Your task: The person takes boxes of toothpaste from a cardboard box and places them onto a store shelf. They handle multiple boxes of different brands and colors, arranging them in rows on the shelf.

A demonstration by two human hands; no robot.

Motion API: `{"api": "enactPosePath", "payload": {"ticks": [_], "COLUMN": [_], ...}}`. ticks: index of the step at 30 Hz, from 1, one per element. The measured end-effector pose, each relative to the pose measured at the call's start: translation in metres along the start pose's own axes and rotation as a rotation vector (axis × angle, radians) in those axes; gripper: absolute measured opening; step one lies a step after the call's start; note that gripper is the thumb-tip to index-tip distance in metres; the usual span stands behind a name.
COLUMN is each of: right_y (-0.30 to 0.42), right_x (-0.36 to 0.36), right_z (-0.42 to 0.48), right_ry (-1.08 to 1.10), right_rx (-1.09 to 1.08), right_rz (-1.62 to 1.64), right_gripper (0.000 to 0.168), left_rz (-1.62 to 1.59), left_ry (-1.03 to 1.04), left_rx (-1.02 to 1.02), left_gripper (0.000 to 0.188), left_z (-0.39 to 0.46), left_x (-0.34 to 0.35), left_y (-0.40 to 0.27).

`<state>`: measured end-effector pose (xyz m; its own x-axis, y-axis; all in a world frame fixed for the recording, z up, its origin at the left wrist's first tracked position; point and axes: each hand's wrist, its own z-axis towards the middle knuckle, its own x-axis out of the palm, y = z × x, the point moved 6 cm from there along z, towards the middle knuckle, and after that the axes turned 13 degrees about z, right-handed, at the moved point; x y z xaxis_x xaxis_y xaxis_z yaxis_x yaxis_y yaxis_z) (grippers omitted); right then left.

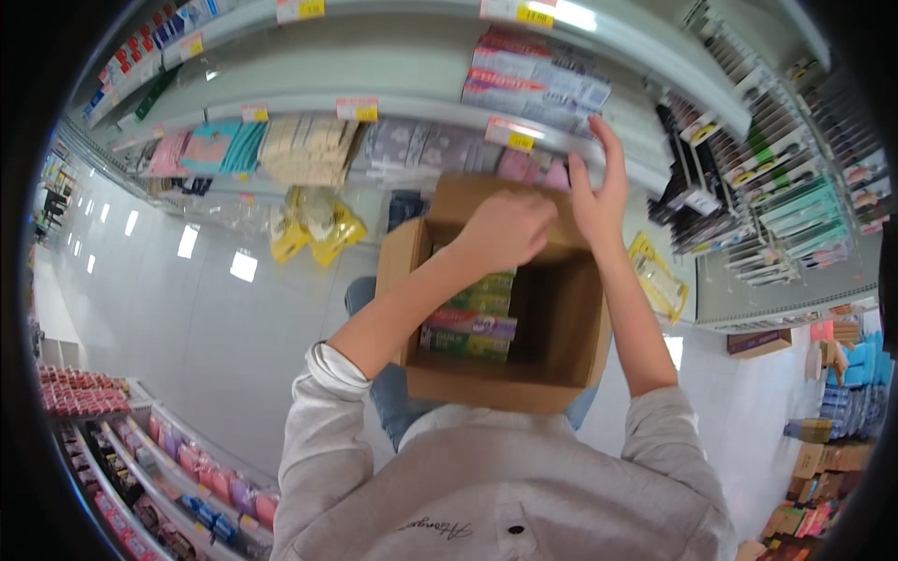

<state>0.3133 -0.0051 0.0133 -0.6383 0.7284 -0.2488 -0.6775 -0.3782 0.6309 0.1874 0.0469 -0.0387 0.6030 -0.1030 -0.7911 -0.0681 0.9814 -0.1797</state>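
Note:
An open cardboard box is in front of my torso, above my legs. Along its left side lie several toothpaste cartons, green ones and a red-and-purple Colgate one. My left hand is over the far part of the box with its fingers curled; the palm is hidden, so whether it holds anything is unclear. Beyond the box's far right corner, my right hand is raised by the shelf edge, thumb and forefinger spread and nothing between them. Its forefinger tip is close to stacked Colgate cartons on the shelf.
Folded cloth goods fill the lower shelf, with yellow packets hanging below. On the right, utensils hang on a rack. Another stocked shelf unit is at lower left. Cartons are stacked on the right-hand floor.

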Motion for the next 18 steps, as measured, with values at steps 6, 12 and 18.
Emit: {"api": "enactPosePath", "payload": {"ticks": [6,12,18], "right_y": [0.012,-0.013,-0.012], "right_x": [0.002,-0.012,-0.006], "right_z": [-0.172,-0.277,-0.282], "right_ry": [0.134,0.565,0.637], "right_rx": [0.540,0.934,1.025], "right_rz": [0.239,-0.195,-0.239], "right_gripper": [0.045,0.048,0.048], "left_rz": [0.034,0.193,0.277], "left_ry": [0.949,1.246,1.332], "left_rx": [0.150,-0.030,-0.106], "left_gripper": [0.026,0.071,0.080], "left_z": [-0.108,-0.175,-0.190], "left_x": [0.095,0.169,0.192], "left_y": [-0.070,-0.038,-0.019]}}
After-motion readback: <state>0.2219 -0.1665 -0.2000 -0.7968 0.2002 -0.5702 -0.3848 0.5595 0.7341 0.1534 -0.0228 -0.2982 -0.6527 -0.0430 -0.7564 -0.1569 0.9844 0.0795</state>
